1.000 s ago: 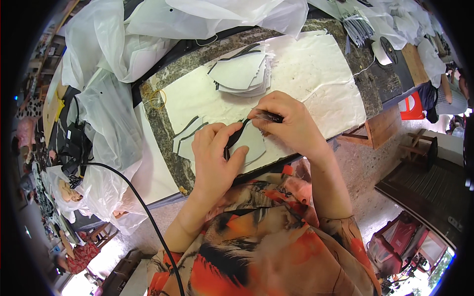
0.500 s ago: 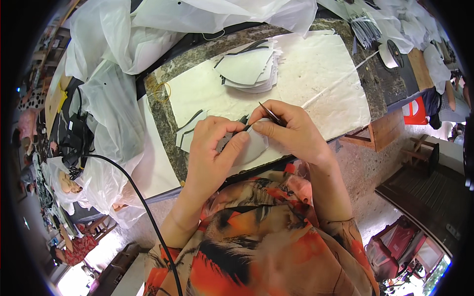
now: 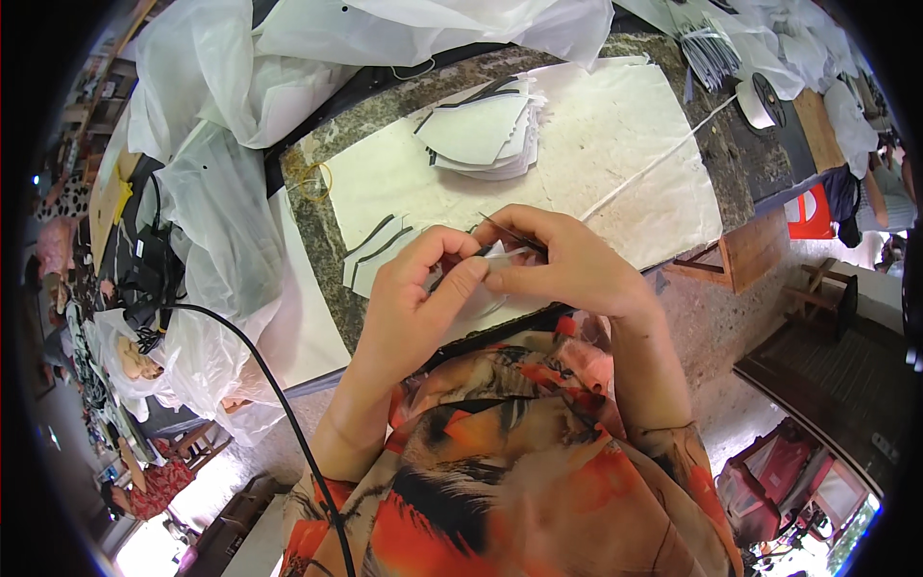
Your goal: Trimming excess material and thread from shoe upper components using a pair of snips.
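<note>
My left hand (image 3: 413, 293) pinches a light grey, curved flat piece (image 3: 473, 315) with a dark edge, near the front edge of the work surface. Fingers of my right hand (image 3: 586, 269) close in on the same edge, and a thin pointed dark metal tool (image 3: 508, 231) lies across that hand. A narrow white tape (image 3: 642, 173) stretches from a reel (image 3: 760, 104) at the far right to behind my right hand. My fingers hide where the edge and tape meet. Beyond them lies a stack of similar black-edged grey pieces (image 3: 486, 135); more such pieces (image 3: 373, 258) lie beside my left hand.
A creamy sheet (image 3: 625, 111) covers a mottled stone slab (image 3: 735, 183). Clear plastic bags (image 3: 226, 212) crowd the left and far sides. Grey strips (image 3: 709, 53) are bundled at the far right. A black cable (image 3: 274, 380) loops at left. People sit further off.
My right fingers have curled closer to the left ones, and the tool has turned flatter in that hand. The tape now runs taut down to my right hand; the grey piece has tilted.
</note>
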Tool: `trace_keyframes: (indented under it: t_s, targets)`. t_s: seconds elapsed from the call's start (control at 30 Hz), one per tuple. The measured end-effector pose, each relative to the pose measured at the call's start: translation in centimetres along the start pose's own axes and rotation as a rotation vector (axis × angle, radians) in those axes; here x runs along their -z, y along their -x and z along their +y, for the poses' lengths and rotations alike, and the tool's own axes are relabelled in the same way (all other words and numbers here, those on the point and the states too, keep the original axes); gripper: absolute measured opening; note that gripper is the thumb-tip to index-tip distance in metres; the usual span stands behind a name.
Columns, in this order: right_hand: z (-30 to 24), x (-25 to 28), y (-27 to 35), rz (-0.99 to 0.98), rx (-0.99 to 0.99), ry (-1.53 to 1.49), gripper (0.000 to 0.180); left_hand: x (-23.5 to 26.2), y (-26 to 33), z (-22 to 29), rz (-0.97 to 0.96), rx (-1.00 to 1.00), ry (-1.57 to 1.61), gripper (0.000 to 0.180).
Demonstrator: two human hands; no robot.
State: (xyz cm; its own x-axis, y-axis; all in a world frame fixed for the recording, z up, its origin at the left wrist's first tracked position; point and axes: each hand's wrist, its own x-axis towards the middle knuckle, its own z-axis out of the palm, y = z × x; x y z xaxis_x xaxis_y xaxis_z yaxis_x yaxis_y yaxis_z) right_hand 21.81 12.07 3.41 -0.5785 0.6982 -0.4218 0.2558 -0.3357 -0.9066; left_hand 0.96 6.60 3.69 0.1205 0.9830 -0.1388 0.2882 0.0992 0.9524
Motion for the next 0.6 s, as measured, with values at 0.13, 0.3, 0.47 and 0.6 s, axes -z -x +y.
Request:
trace_keyframes:
  t_s: [0.13, 0.3, 0.47, 0.6]
  targets:
    - [0.2, 0.3, 0.5, 0.03, 0.107, -0.036, 0.041, 0.1, 0.1, 1.0, -0.067, 0.174, 0.086, 0.015]
    - [-0.6, 0.2, 0.9, 0.09, 0.105, 0.054, 0.036, 0.5, 0.4, 0.7, -0.087, 0.208, 0.031, 0.017]
    - [-0.2, 0.3, 1.2, 0.169, 0.297, 0.334, 0.026, 1.5, 0.6, 1.0, -0.113, 0.293, 0.077, 0.01]
    - [-0.2, -0.2, 0.8, 0.19, 0.318, 0.315, 0.022, 1.7, 0.9, 0.5, -0.121, 0.281, 0.081, 0.009]
